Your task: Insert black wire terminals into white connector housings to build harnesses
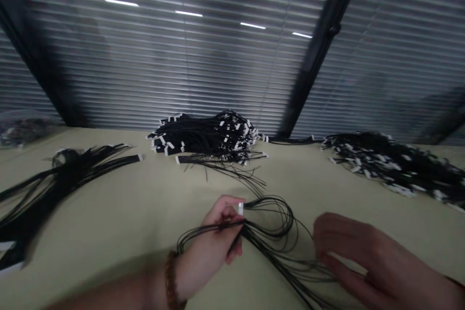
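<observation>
My left hand [218,232] grips a bunch of thin black wires [276,247] between thumb and fingers, and the wires loop out past it in wide curves. A small white connector [240,209] sticks up at the tips of those fingers. A brown beaded bracelet [170,276] circles my left wrist. My right hand [378,261], blurred by motion, is at the lower right with its fingertips at the loose wire ends. I cannot tell whether it holds any of them.
Several heaps of black wires with white connectors [203,138] lie across the far part of the beige table [109,203], with a large spread [388,164] at the right and a loose bunch [61,179] at the left. Slatted blinds [181,58] and dark frames stand behind.
</observation>
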The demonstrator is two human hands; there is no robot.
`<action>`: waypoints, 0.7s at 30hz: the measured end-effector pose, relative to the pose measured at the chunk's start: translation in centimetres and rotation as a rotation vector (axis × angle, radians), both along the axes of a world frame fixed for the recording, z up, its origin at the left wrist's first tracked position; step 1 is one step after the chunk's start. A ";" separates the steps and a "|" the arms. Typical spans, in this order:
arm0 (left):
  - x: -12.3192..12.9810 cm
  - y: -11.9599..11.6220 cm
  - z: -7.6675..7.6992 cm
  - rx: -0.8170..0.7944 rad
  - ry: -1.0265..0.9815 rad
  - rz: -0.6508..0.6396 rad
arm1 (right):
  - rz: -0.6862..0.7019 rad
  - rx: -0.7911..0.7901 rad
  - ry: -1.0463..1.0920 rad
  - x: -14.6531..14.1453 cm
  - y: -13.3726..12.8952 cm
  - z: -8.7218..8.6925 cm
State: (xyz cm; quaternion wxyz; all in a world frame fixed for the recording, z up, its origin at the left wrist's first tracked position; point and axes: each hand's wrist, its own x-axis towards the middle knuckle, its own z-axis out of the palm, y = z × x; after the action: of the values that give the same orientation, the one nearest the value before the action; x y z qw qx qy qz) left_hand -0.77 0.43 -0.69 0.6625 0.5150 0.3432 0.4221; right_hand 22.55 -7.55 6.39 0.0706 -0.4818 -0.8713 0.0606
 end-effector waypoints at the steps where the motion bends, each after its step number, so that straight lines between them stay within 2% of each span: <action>1: 0.0 0.0 0.2 -0.002 0.006 0.006 | -0.007 -0.072 -0.041 -0.3 0.4 0.0; 4: -0.2 -0.1 0.6 -0.004 0.028 0.012 | -0.007 -0.150 -0.057 -1.2 1.9 -0.6; 11: -0.4 -0.4 1.1 -0.048 0.036 0.036 | 0.037 -0.134 0.042 -3.8 6.7 -3.7; 14: -0.5 -0.5 1.0 -0.077 -0.028 0.000 | 0.067 -0.149 0.071 -5.1 9.2 -4.6; 17: -0.6 -0.6 0.6 -0.028 -0.098 -0.034 | 0.050 -0.151 0.077 -5.6 10.0 -4.0; 19: -0.6 -0.5 0.4 -0.018 -0.098 0.000 | -0.017 -0.118 0.065 -5.0 8.8 -2.9; 21: -0.6 -0.3 0.2 -0.034 -0.088 0.043 | -0.102 -0.072 0.055 -3.7 6.4 -1.9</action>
State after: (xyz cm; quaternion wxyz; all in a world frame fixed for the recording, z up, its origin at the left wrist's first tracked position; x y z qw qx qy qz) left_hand -1.40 0.11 -0.46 0.6763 0.4771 0.3321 0.4524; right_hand 18.87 -1.11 4.49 0.0801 -0.5258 -0.8407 0.1016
